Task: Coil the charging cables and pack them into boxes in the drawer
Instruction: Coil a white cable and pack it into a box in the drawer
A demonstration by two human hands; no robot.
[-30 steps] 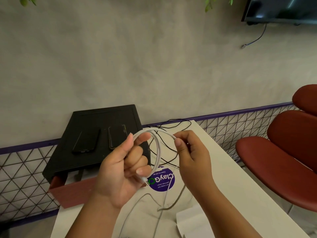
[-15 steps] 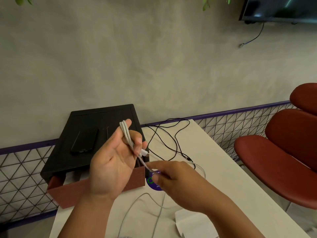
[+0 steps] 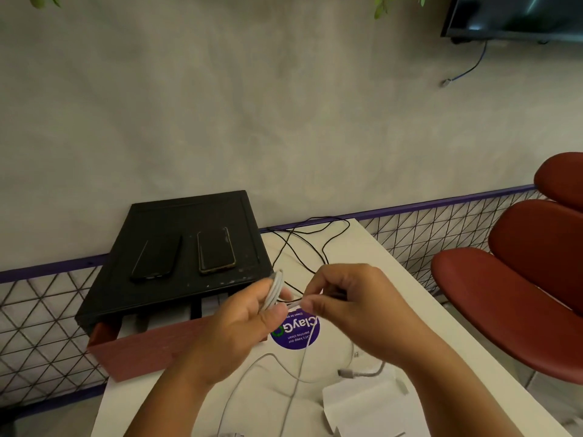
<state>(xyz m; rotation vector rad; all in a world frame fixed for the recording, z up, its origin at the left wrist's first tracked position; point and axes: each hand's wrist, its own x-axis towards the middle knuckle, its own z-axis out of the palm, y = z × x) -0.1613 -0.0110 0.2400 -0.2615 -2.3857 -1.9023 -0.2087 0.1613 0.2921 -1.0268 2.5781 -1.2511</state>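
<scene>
The left hand (image 3: 239, 329) grips a small coil of white cable (image 3: 273, 290). Its fingers curl round the bundled loops, which stand up out of the fist. The right hand (image 3: 356, 307) is just beside it at 3 o'clock and pinches the free run of the same cable between thumb and forefinger. From that pinch a loose strand drops toward 6 o'clock, across a round purple sticker (image 3: 293, 339) and onto the white table (image 3: 372, 266). Both hands hang above the table, so the coil is in the air and not in the drawer.

At 9 o'clock of the hands a reddish drawer (image 3: 148, 351) stands pulled out of a black cabinet (image 3: 189, 212). Pale shapes show inside it, too hidden to make out. On the cabinet's top a phone (image 3: 156, 260) lies flat, with a second phone (image 3: 216, 250) beside it at 3 o'clock.

At 12 o'clock of the hands a black cable (image 3: 328, 238) loops over the far end of the table. At 5 o'clock a grey cable (image 3: 362, 372) with a plug lies by a white sheet (image 3: 362, 402). A red chair (image 3: 520, 294) stands off the table at 3 o'clock, and a dark screen (image 3: 517, 14) hangs on the wall at 1 o'clock.
</scene>
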